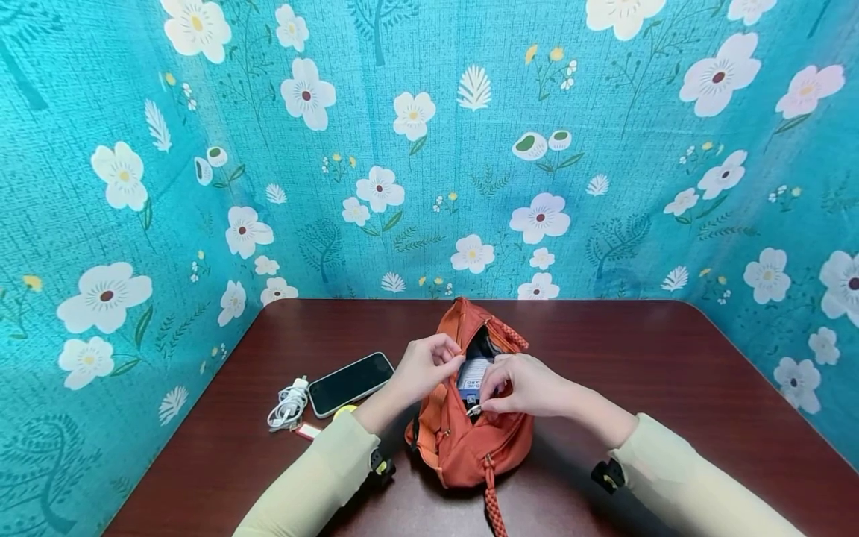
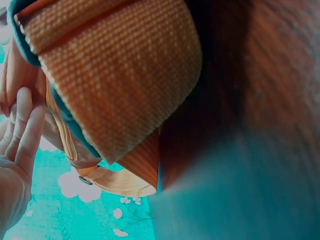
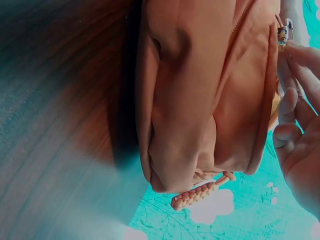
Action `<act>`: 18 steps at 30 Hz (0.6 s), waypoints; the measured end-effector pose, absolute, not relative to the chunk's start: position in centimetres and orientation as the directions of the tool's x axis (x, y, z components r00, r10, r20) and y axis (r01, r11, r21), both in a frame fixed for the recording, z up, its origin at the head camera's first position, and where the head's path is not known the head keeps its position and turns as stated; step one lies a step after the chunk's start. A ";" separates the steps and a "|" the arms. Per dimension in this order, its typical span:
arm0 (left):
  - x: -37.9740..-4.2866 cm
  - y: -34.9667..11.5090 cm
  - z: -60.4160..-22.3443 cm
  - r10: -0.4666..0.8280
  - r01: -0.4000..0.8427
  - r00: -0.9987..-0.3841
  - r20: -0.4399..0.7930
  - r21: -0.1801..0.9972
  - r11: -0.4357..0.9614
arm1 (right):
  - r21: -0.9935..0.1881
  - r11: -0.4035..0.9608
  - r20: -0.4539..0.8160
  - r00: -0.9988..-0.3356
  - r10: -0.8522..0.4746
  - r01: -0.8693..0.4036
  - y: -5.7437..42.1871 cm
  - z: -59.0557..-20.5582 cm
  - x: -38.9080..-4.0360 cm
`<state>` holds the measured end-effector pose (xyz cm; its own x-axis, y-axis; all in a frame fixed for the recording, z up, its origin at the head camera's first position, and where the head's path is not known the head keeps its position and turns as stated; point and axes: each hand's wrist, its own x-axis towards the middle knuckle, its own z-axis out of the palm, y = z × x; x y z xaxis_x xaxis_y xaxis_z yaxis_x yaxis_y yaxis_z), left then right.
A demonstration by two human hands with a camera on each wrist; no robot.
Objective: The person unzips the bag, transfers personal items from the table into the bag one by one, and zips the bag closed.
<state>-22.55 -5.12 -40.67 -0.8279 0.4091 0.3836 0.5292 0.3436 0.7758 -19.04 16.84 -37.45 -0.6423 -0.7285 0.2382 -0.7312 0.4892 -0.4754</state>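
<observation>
An orange-red bag (image 1: 479, 455) with a braided zipper cord lies on the table, its top zipper open. Inside the opening sits a white and blue card-like packet (image 1: 473, 379) with print on it. My left hand (image 1: 429, 364) holds the left edge of the opening between thumb and fingers. In the left wrist view, a wide woven strap (image 2: 120, 75) covers much of the bag. At the near end of the opening, my right hand (image 1: 526, 384) pinches a small metal zipper pull (image 3: 284, 34). The right fingertips are close to the packet's lower corner.
Left of the bag lie a phone (image 1: 352, 384) with a dark screen, a white charger with coiled cable (image 1: 290, 405), a small red and white item (image 1: 309, 431) and a yellow round thing (image 1: 345, 410) partly behind the left forearm. A flowered turquoise cloth (image 1: 429, 186) hangs behind the brown table (image 1: 631, 343).
</observation>
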 end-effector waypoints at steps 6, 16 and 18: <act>-22.5 -5.1 -40.6 0.410 0.527 -0.828 0.382 0.780 0.337 | -0.351 0.580 0.288 -0.674 -0.680 -0.735 16.8 -37.7 -19.3; -22.4 -4.9 -40.4 0.412 0.521 -0.830 0.375 0.784 0.337 | -0.216 0.610 0.316 -0.646 -0.695 -0.762 16.2 -38.0 -19.5; -22.4 -4.9 -40.4 0.410 0.526 -0.828 0.381 0.780 0.338 | -0.226 0.602 0.315 -0.642 -0.699 -0.766 16.3 -37.9 -19.4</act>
